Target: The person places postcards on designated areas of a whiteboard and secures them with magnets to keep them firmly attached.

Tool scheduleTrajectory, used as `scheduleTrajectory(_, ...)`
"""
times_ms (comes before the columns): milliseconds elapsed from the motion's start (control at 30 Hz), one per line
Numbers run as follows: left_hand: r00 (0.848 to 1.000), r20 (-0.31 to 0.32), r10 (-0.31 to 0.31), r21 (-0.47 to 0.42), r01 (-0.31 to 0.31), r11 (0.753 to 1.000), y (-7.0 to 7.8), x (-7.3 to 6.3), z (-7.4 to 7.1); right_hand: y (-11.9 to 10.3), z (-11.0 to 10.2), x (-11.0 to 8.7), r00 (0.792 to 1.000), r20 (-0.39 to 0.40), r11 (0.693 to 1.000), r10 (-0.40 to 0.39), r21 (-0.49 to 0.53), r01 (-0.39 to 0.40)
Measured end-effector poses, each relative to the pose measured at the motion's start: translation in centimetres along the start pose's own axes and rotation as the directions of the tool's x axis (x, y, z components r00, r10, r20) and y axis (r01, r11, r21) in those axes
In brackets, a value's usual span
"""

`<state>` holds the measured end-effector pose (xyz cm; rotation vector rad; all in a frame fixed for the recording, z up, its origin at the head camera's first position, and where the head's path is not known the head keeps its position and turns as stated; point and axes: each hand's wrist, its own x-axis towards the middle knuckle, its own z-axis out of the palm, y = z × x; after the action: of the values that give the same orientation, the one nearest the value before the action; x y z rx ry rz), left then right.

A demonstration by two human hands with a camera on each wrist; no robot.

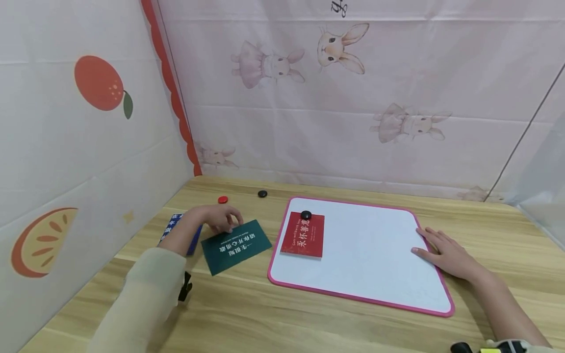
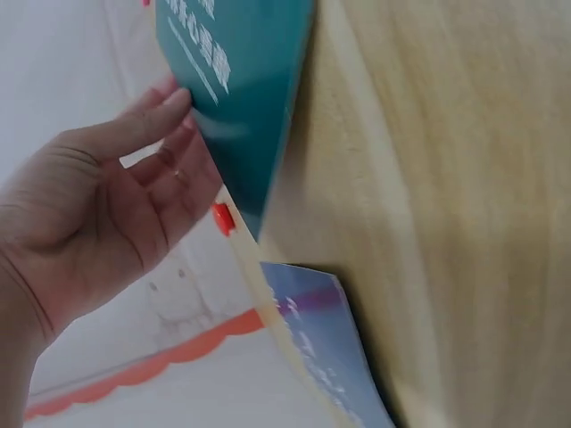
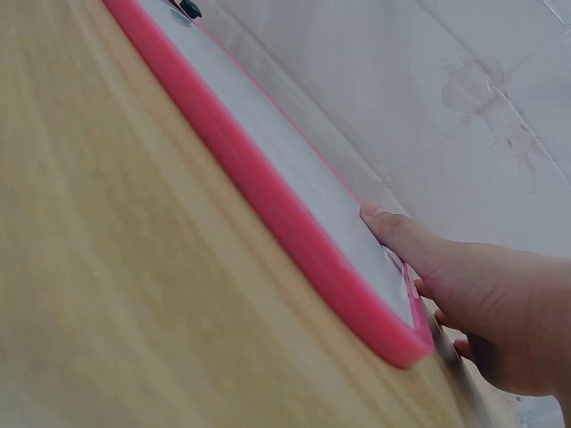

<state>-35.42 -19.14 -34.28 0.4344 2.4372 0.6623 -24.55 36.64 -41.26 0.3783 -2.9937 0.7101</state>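
Observation:
My left hand pinches the far edge of a dark green card with white lettering, thumb on its upper face. In the left wrist view the card tilts, one corner near the wooden table. My right hand rests at the right rim of a whiteboard with a pink frame. Its thumb lies on the white surface while the fingers stretch along the frame. On the board's left part a red card lies under a round black magnet.
A blue card lies partly hidden beneath my left forearm. Behind the green card, a red magnet and a black magnet sit on the wooden table. Printed cloth walls stand at the back and left.

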Motion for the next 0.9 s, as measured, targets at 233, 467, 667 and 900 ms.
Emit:
scheduleTrajectory(233, 0.999, 0.019, 0.049, -0.177, -0.045, 0.983, -0.8, -0.5, 0.0, 0.2, 0.1, 0.1, 1.000, -0.001, 1.000, 0.004, -0.010, -0.004)
scheduleTrajectory(467, 1.000, 0.023, -0.009, -0.246, 0.015, 0.969, -1.5, -0.2, 0.3, 0.4, 0.1, 0.1, 1.000, -0.005, 1.000, 0.001, -0.009, -0.001)
scheduleTrajectory(667, 0.999, -0.026, -0.020, -0.287, 0.012, 0.958, -2.1, -0.1, 0.6, 0.1, -0.1, 0.1, 1.000, 0.002, 1.000, 0.006, 0.000, -0.006)
scheduleTrajectory(900, 0.997, -0.078, -0.029, -0.362, -0.001, 0.932, -2.5, -0.6, 0.5, 0.0, -0.2, 0.1, 1.000, 0.003, 1.000, 0.006, -0.004, -0.006)
